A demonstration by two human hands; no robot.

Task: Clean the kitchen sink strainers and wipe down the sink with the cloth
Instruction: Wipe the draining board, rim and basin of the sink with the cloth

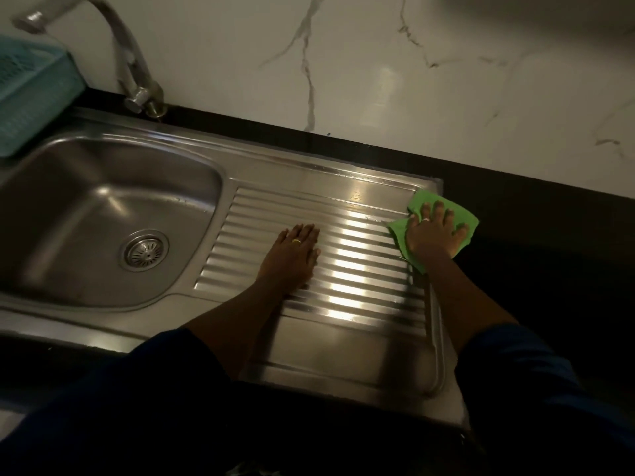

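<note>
One cloth lies under right hand, seemingly pressed.

We see both arms reaching forward over the drainboard, forearms bare, with the dark blue sleeves ending near the elbows at its near edge. The left hand lies palm down on the middle of the drainboard's ribs, wrist straight, fingers straight and close together, a ring on one of them. The right hand is at the drainboard's far right corner. We find it palm down too, fingers spread wide and straight, pressing flat on the green cloth beneath it.
</note>
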